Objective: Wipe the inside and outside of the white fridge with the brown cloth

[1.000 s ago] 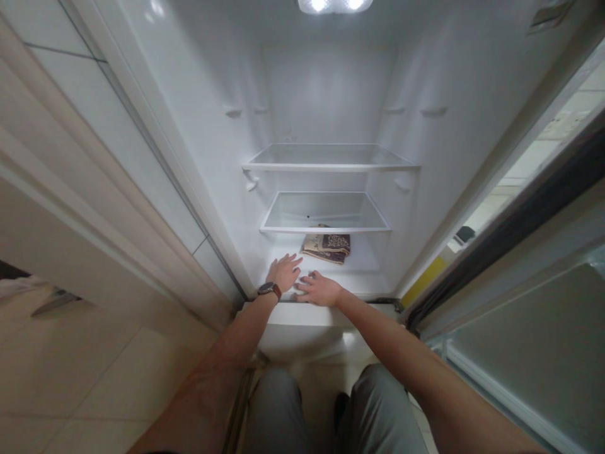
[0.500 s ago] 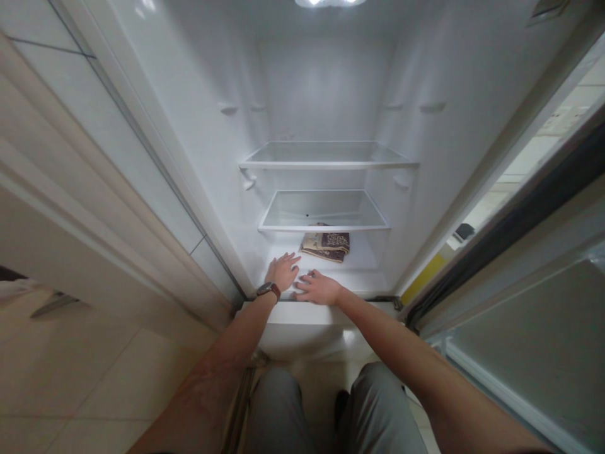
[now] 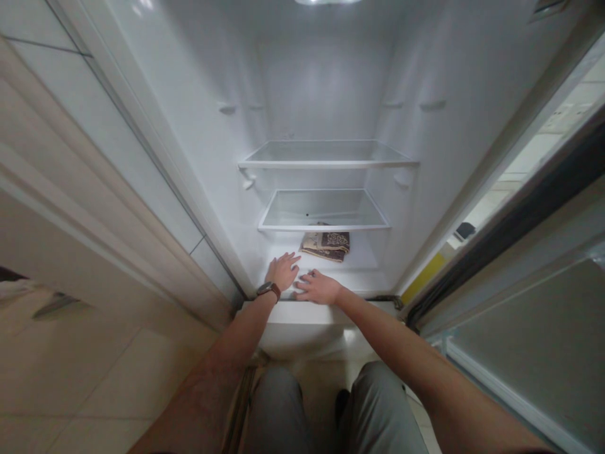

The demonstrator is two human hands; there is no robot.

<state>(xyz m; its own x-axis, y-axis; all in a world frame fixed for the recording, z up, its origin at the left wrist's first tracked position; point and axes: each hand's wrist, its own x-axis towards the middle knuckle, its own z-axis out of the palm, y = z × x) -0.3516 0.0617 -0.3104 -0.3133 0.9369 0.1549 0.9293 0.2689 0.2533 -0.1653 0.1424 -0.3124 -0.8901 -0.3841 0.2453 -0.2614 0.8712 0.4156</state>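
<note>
Where the white, smooth floor of the open refrigerator (image 3: 363, 265) stretches below the shelves, a folded brown-and-beige patterned cloth with pale motifs (image 3: 326, 246) lies towards the back, partly seen through the glass above it. Just in front of the cloth and to its left, the left hand (image 3: 283, 271) rests palm down on that floor, its fingers extended and spread, with hold of nothing. A round dark-faced watch on a brown strap (image 3: 268, 289) circles the wrist. Beside it, nearer the front edge, the right hand (image 3: 319, 288) is also palm down, fingers apart and bent, about half open; whether anything small lies beneath it cannot be told.

Above the cloth sits a clear glass shelf with white edging (image 3: 326, 207), and higher up a wider white-edged glass shelf (image 3: 326, 153). A lit white lamp (image 3: 328, 2) shows at the top. On the right stands a door with a grey translucent panel (image 3: 534, 353). Below, two knees in grey trousers (image 3: 387, 403) flank a dark shoe (image 3: 341, 403), and beige floor tiles (image 3: 94, 378) spread to the left.
</note>
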